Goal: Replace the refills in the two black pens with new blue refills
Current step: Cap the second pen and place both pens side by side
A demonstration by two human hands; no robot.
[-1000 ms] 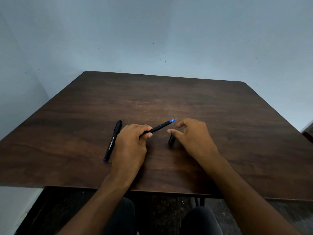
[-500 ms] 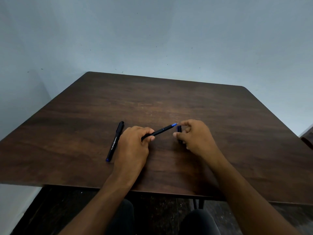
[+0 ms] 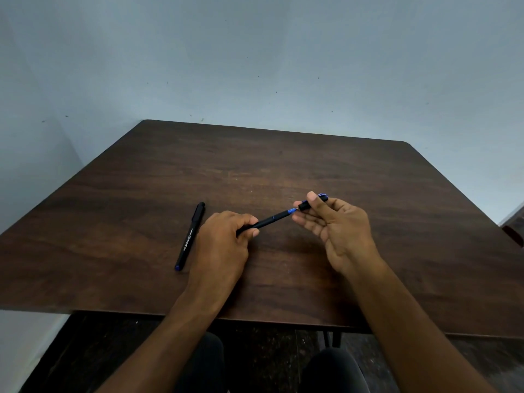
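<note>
My left hand [image 3: 224, 239] grips a black pen [image 3: 269, 219] by its rear half, its blue tip pointing up and right. My right hand [image 3: 337, 231] is raised palm-up and pinches the black pen cap [image 3: 313, 202] between thumb and fingers, the cap's mouth right at the pen's tip. A second black pen [image 3: 190, 235], capped and with white lettering, lies on the dark wooden table [image 3: 283, 171] just left of my left hand. No loose refills are visible.
The table's front edge [image 3: 255, 319] runs close to my body, with my knees below it. A pale blue wall stands behind the table. A dark reddish object [image 3: 514, 234] shows at the right edge of the frame.
My right hand picked the cap up off the table, turned palm-up and brought it to the pen's tip. My left hand kept hold of the pen.
</note>
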